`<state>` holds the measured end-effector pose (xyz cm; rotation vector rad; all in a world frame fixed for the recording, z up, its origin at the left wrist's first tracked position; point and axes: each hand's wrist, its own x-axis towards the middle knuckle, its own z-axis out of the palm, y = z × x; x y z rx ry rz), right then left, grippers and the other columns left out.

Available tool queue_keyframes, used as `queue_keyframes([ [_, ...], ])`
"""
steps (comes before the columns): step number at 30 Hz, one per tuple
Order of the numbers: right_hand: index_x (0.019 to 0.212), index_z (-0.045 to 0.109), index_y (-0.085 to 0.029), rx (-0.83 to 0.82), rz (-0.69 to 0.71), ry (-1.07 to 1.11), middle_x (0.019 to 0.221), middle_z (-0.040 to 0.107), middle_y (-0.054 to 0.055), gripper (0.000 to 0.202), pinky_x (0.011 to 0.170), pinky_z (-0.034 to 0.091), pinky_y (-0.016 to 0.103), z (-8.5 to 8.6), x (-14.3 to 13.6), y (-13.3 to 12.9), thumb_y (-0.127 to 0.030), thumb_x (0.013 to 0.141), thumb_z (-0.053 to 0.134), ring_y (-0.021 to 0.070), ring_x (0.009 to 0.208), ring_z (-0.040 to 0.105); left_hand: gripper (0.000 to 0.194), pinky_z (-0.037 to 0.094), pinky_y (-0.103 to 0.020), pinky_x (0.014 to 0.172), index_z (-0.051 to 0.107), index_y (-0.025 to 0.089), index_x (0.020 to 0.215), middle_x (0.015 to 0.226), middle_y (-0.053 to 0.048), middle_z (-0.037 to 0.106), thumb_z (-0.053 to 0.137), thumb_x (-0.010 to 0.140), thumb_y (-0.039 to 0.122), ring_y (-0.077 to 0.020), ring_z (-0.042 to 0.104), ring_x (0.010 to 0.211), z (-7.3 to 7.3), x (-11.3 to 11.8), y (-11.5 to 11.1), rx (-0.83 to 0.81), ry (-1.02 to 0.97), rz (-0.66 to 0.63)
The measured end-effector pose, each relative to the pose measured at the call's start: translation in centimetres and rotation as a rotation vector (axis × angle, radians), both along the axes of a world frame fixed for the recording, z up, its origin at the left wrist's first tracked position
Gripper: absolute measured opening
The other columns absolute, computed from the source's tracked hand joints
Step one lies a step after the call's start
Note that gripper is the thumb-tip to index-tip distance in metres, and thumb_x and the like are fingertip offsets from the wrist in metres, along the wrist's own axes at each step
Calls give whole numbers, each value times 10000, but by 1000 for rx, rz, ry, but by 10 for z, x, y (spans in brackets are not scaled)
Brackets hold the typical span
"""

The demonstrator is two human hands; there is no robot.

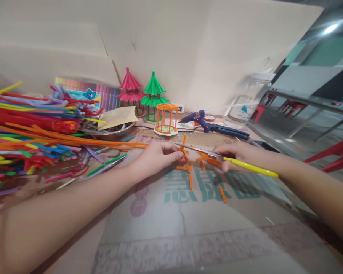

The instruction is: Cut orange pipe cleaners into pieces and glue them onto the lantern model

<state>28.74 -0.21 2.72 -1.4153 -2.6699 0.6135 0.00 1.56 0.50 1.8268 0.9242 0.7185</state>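
My left hand pinches an orange pipe cleaner, whose tip stands up above the fingers. In my right hand are scissors with a yellow handle; their blades point left and reach the orange piece at my left fingertips. Several short orange pieces lie below and between the hands on a printed cardboard sheet. One more orange piece rests nearer to me on the right. Behind the hands stands a round orange frame on a pale base.
Bundles of coloured pipe cleaners fill the left side. A metal bowl, a pink tower, a green tower, a blue glue gun and a clear bottle stand behind. Red stools are at the right.
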Motion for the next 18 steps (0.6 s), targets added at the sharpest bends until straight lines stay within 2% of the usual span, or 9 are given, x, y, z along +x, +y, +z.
queue_keyframes([
  [8,1011,692,-213,-6,-23,-14,753,602,8,445,602,340,259,2,-2,-2,-597,819,575,187,687,540,190,519,-239,685,743,132,783,812,-69,762,639,820,287,-146,684,737,-4,-1,3,3,-2,-12],
  [18,955,700,-221,-30,-82,13,824,663,22,443,635,377,274,7,-6,-7,-615,776,603,213,744,577,208,520,-239,712,740,134,797,818,-64,756,628,821,308,-152,684,758,-5,-1,2,-21,20,-11],
])
